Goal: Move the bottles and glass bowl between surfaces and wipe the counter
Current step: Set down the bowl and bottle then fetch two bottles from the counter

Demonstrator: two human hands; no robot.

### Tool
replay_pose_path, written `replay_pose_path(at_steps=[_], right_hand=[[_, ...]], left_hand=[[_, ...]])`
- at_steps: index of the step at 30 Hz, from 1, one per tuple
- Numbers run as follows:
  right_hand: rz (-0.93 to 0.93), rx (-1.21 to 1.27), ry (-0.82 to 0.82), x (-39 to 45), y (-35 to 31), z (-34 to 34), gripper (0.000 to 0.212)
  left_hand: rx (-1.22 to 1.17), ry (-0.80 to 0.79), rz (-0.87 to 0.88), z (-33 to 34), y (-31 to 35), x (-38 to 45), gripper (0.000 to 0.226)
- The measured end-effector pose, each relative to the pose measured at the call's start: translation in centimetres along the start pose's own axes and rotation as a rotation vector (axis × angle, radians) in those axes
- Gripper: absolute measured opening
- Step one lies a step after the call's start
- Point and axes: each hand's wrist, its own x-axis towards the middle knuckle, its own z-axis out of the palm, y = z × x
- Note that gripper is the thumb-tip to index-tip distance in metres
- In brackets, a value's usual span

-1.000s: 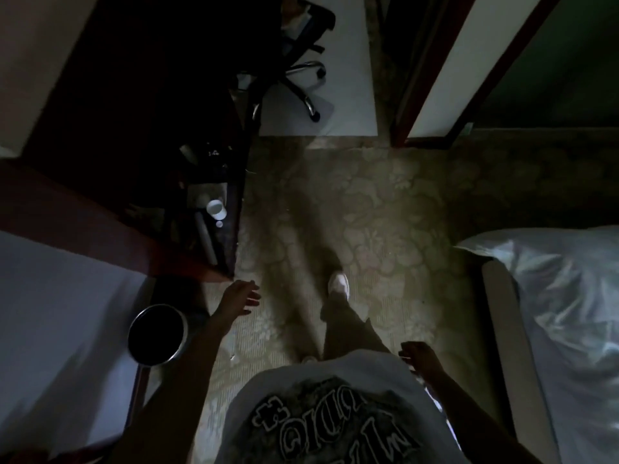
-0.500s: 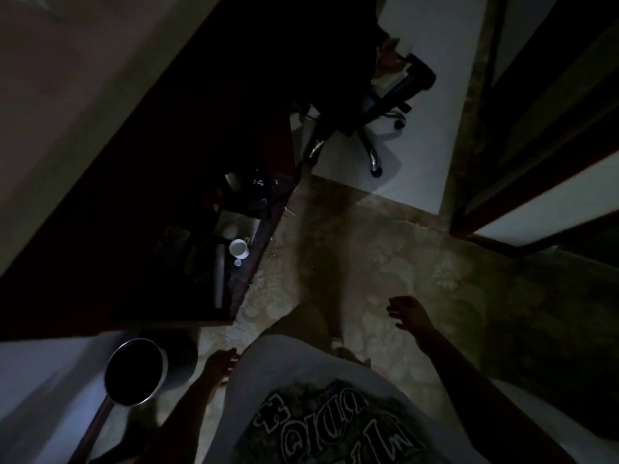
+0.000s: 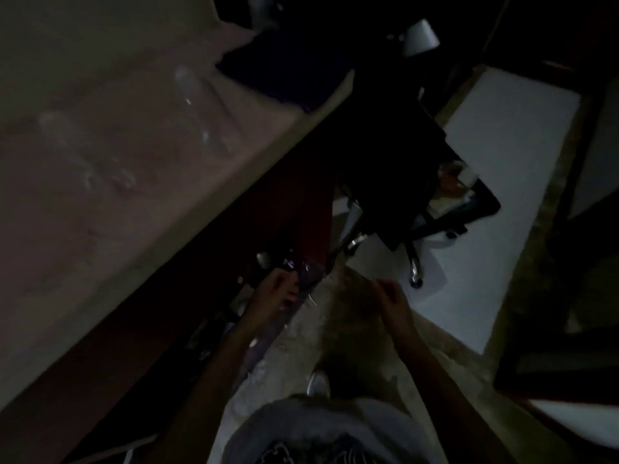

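Note:
The room is very dark and the picture is blurred. My left hand [image 3: 275,293] reaches over the edge of a low dark shelf [image 3: 234,316], its fingers loosely curled and holding nothing, just short of a shiny dark object [image 3: 290,264]. Out over the carpet, my right hand [image 3: 392,300] hangs empty with its fingers apart. A beige counter top [image 3: 100,202] fills the upper left. Faint clear shapes, perhaps bottles [image 3: 201,112], stand on it, too dim to name. No glass bowl can be made out.
A black office chair [image 3: 415,209] stands on a white floor mat [image 3: 495,182] just beyond my hands. Patterned carpet [image 3: 338,333] lies underfoot, with my shoe [image 3: 318,383] on it. A dark door frame [image 3: 552,346] runs along the right.
The view has swung up and left, bringing the counter top in and losing the round bin. My left hand rose from my side to the low shelf's edge; my right hand stayed in front.

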Motion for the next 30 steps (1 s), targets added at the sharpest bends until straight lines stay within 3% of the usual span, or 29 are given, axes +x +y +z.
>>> replay_pose_path(at_steps=[3, 5, 7, 10, 13, 16, 18, 20, 23, 27, 30], right_hand=[[-0.133, 0.039, -0.143, 2.9, -10.2, 3.2, 0.018], [-0.299, 0.078, -0.243, 4.7, -16.1, 4.9, 0.01], [-0.444, 0.064, -0.356, 5.5, -20.3, 6.3, 0.011], [-0.565, 0.002, -0.499, 6.1, -26.8, 9.3, 0.02], [-0.619, -0.178, -0.558, 8.0, -30.4, 13.8, 0.062], [-0.595, -0.579, -0.543, 7.5, -33.4, 18.1, 0.103], [-0.646, -0.743, -0.502, 5.8, -33.9, 20.0, 0.11], [-0.695, -0.774, -0.45, 4.6, -33.3, 21.8, 0.107], [-0.744, -0.764, -0.428, 3.6, -32.6, 23.7, 0.097], [-0.697, -0.802, -0.502, 3.4, -32.6, 24.2, 0.077], [-0.73, -0.796, -0.526, 3.6, -32.4, 24.0, 0.074]], left_hand=[[-0.048, 0.071, 0.165, -0.5, 6.0, -0.9, 0.016], [-0.082, 0.124, 0.26, -1.0, 10.5, -2.5, 0.029], [-0.097, 0.247, 0.383, -1.8, 14.4, -4.8, 0.035], [-0.074, 0.55, 0.525, -4.7, 18.6, -7.1, 0.027], [0.055, 1.003, 0.544, -10.1, 20.7, -7.4, 0.027], [0.35, 1.372, 0.288, -17.1, 20.8, -4.8, 0.034], [0.489, 1.351, -0.034, -19.6, 20.6, -2.7, 0.067], [0.492, 1.27, -0.246, -20.0, 20.7, -1.3, 0.096], [0.387, 1.205, -0.281, -19.8, 20.8, -0.1, 0.107], [0.401, 1.173, -0.29, -20.1, 20.2, 0.4, 0.103], [0.296, 1.131, -0.222, -20.7, 19.9, -0.9, 0.099]])
